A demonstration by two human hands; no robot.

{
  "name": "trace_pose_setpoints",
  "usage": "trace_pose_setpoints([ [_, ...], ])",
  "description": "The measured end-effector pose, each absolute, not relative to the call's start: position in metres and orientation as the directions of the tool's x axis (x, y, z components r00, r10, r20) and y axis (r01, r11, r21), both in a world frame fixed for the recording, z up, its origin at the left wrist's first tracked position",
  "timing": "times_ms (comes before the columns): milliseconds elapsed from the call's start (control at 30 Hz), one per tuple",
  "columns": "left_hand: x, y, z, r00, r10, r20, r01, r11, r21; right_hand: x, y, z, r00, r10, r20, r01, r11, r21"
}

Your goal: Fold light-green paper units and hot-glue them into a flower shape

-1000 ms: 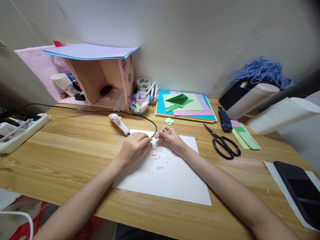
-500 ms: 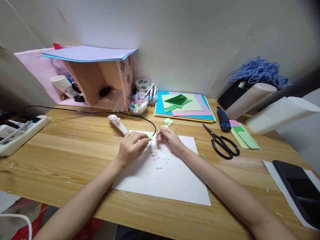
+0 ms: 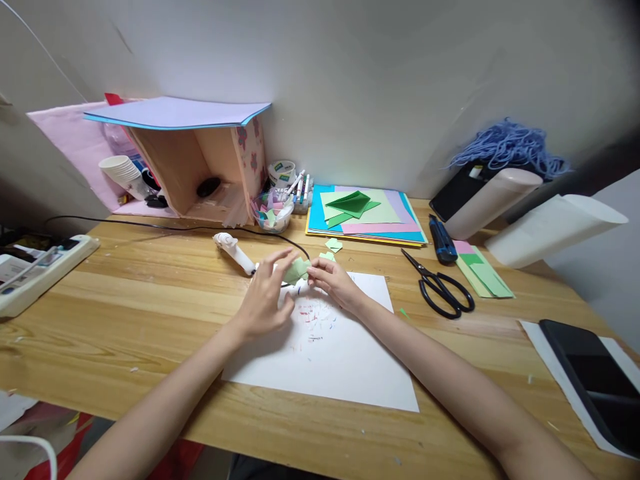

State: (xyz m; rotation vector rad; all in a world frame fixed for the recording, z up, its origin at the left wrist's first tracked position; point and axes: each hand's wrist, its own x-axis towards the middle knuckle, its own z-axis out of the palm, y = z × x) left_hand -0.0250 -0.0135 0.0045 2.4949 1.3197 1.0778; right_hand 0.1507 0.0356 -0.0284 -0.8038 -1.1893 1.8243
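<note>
A light green paper piece [image 3: 297, 271] is pinched at its right edge by the fingers of my right hand [image 3: 335, 283]. My left hand [image 3: 265, 297] is open, thumb and fingers apart, at the left side of that piece; whether a fingertip touches it I cannot tell. Both hands are over a white sheet of paper [image 3: 350, 370] with red and blue marks on it. Small light green paper cutouts [image 3: 334, 245] lie just beyond my right hand. Close to my left hand a white glue gun [image 3: 234, 253] rests on the table.
Black-handled scissors [image 3: 440, 288], a utility knife [image 3: 443, 241] and paper strips [image 3: 487, 275] lie to the right. Coloured paper sheets [image 3: 380, 229] are stacked at the back, beside a tub of scraps [image 3: 273, 215] and an open box [image 3: 200, 160]. A black cable [image 3: 200, 227] crosses the table.
My left hand has opened, its fingers spreading away from the green paper piece. The right hand now pinches the piece, which shows more fully between the hands. The view has shifted slightly.
</note>
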Motion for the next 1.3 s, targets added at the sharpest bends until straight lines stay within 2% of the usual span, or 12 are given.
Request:
trace_pose_setpoints([
  [133,-0.027,-0.011,0.005,0.175,0.933,0.314,0.522,-0.358,0.774,0.150,0.036,-0.031,-0.484,0.875,-0.022,-0.244,-0.158,-0.957],
  [233,-0.028,-0.006,0.000,0.133,0.986,0.099,0.404,-0.145,0.903,0.150,0.035,-0.031,-0.519,0.855,0.021,-0.179,-0.084,-0.980],
  [300,-0.029,-0.004,-0.002,0.138,0.990,0.026,0.337,-0.072,0.939,0.150,0.034,-0.030,-0.530,0.847,0.029,-0.144,-0.057,-0.988],
  [400,-0.028,-0.002,-0.004,0.132,0.991,-0.009,0.280,-0.028,0.960,0.150,0.032,-0.028,-0.512,0.858,0.042,-0.123,-0.025,-0.992],
  [567,-0.027,-0.003,-0.003,0.122,0.993,0.001,0.290,-0.037,0.956,0.149,0.032,-0.028,-0.480,0.876,0.044,-0.106,-0.009,-0.994],
  [1000,-0.027,-0.004,-0.004,0.114,0.990,-0.080,0.269,0.047,0.962,0.149,0.030,-0.027,-0.528,0.849,0.033,-0.097,-0.021,-0.995],
  [1133,-0.025,-0.005,-0.004,0.139,0.990,-0.038,0.288,-0.004,0.958,0.148,0.028,-0.029,-0.562,0.827,0.019,-0.062,-0.019,-0.998],
  [1300,-0.025,-0.007,-0.001,0.134,0.990,0.046,0.391,-0.096,0.915,0.149,0.029,-0.029,-0.566,0.825,0.006,-0.036,-0.018,-0.999],
])
